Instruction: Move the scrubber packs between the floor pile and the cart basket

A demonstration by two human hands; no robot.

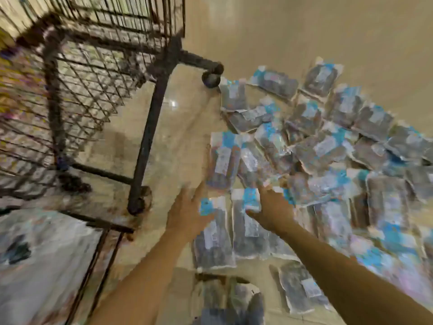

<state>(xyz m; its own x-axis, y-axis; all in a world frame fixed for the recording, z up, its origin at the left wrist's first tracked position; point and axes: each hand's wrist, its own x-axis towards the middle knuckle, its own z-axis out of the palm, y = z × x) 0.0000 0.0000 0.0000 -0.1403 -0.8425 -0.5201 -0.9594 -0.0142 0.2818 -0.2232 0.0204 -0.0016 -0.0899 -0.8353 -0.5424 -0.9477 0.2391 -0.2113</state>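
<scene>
Many flat clear packets with dark contents, blue headers and white labels lie spread over the floor on the right; the view is blurred. My left hand (pixel 187 209) reaches out with straight fingers over the left edge of one packet (pixel 214 233), thumb at its blue top. My right hand (pixel 271 211) stretches forward with fingers spread, just right of the neighbouring packet (pixel 249 226) and below the overlapping heap (pixel 328 151). Neither hand grips anything that I can see.
A rusty black wire cage trolley (pixel 150 118) on small wheels stands on the beige tiled floor (pixel 185 141) to the left. A pale plastic bag (pixel 42 261) lies at lower left. A foot (pixel 234 303) shows at the bottom edge beside one more packet (pixel 302 292).
</scene>
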